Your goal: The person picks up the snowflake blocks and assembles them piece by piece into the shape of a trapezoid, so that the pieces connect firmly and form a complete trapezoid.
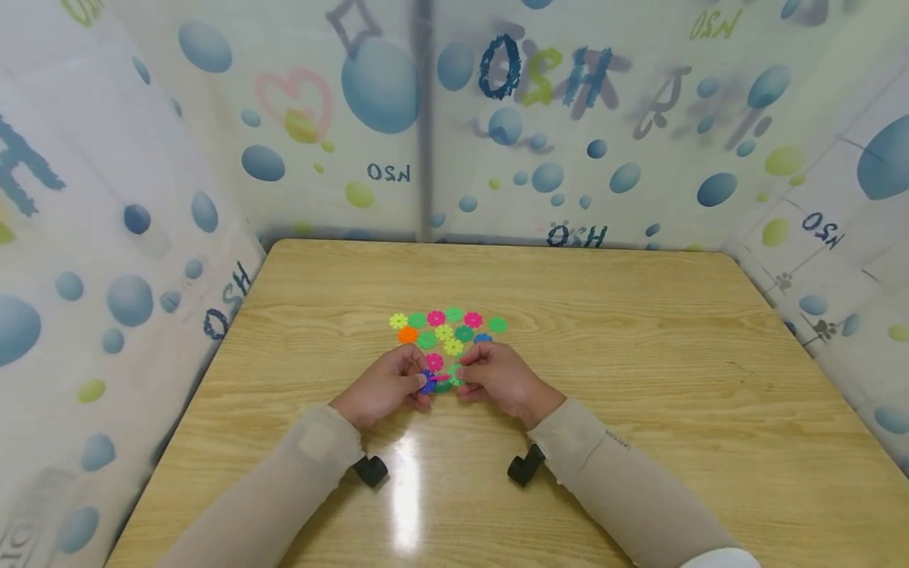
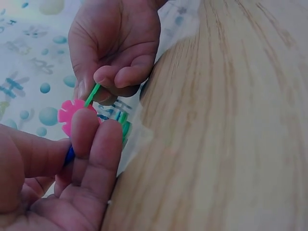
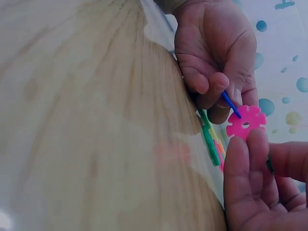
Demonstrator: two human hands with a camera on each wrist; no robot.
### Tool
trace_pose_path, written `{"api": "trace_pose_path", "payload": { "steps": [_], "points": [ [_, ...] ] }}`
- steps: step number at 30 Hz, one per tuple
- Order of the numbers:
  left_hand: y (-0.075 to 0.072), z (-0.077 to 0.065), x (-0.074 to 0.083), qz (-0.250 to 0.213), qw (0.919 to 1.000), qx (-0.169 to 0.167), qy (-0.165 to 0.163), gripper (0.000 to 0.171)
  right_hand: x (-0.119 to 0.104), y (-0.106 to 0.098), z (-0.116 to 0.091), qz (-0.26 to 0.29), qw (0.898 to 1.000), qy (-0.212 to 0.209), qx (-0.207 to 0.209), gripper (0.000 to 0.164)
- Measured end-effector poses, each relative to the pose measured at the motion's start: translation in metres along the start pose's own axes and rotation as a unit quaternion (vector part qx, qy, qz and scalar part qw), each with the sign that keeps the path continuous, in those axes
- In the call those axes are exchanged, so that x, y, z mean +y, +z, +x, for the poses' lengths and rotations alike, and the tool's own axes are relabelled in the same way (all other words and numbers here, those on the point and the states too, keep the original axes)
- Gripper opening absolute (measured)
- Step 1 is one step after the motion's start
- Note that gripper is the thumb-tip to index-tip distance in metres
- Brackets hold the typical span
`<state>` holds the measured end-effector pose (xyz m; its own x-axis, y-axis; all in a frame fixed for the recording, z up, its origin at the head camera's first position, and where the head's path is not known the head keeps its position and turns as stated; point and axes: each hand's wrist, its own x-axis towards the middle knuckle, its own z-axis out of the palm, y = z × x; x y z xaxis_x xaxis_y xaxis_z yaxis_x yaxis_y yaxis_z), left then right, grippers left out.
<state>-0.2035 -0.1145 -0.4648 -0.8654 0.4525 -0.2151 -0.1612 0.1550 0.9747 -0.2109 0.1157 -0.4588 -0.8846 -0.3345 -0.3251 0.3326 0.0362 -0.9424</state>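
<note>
My left hand point(image 1: 383, 386) pinches a blue notched plastic disc point(image 1: 428, 385) between thumb and fingers. Facing it, my right hand point(image 1: 507, 380) pinches a green notched disc point(image 2: 92, 95) by its edge. Between the two hands is a pink notched disc point(image 3: 250, 115), held up on the blue disc's rim on one side, with the green disc meeting its other side. In the right wrist view the blue disc appears edge-on at a notch of the pink one. Fingers hide much of the blue and green discs.
Loose notched discs lie just beyond the hands on the wooden table point(image 1: 675, 379): yellow point(image 1: 399, 321), orange point(image 1: 408, 335), pink point(image 1: 473, 319), green point(image 1: 498, 324) and blue. A dark green disc point(image 1: 443, 387) lies beneath the hands. Patterned curtains point(image 1: 511, 181) surround the table.
</note>
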Motion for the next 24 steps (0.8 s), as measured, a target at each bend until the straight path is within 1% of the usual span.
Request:
{"api": "trace_pose_path", "payload": {
  "steps": [6, 14, 18, 24],
  "points": [
    [0.000, 0.000, -0.001, -0.012, 0.9999, 0.009, 0.005, 0.007, -0.002, 0.006, -0.003, 0.002, 1.000, -0.009, 0.019, 0.009],
    [0.000, 0.000, -0.001, -0.018, 0.9997, 0.014, -0.008, 0.007, 0.000, 0.013, -0.003, -0.002, 0.999, -0.010, 0.044, 0.011],
    [-0.001, 0.001, -0.002, -0.020, 0.9997, 0.012, -0.009, 0.007, 0.002, 0.012, -0.002, 0.010, 0.999, -0.007, 0.039, 0.011],
    [0.000, 0.001, -0.003, -0.016, 0.9998, 0.009, -0.002, 0.006, 0.003, 0.009, -0.001, 0.016, 1.000, -0.008, 0.013, 0.013]
  ]
}}
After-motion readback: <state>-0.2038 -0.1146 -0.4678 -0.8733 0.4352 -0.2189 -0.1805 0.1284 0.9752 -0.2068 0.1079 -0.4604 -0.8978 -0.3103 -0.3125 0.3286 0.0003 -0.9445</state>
